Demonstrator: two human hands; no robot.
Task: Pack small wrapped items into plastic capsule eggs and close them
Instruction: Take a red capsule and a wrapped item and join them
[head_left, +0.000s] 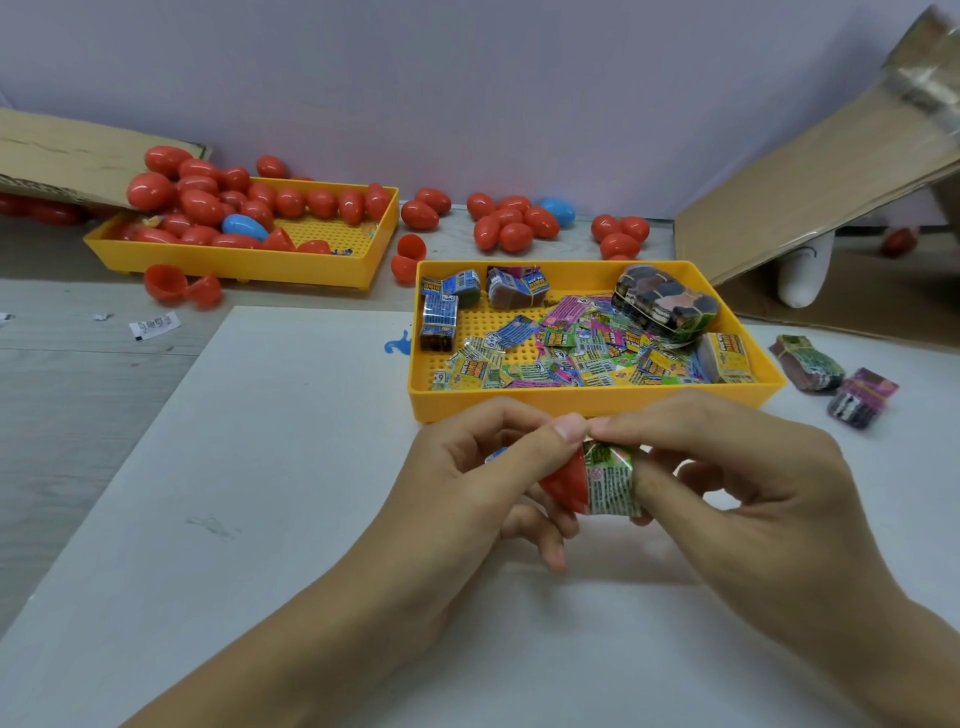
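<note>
Over the white board, my left hand (483, 478) grips a red capsule half (563, 486). A rolled green wrapped item (610, 483) sticks out of that half, and my right hand (737, 478) pinches it with thumb and fingers. Just behind my hands stands the near yellow tray (587, 405), holding several loose wrapped items (571, 353) and small stacked bundles (665, 304). Red eggs (218, 200) and one blue egg (244, 226) fill the far yellow tray (234, 262).
More red eggs (509, 223) and a blue one (558, 210) lie along the back wall. Open red halves (182, 288) sit left of the trays. Two wrapped bundles (831, 376) rest at right. Cardboard flaps (810, 187) lean at both back corners.
</note>
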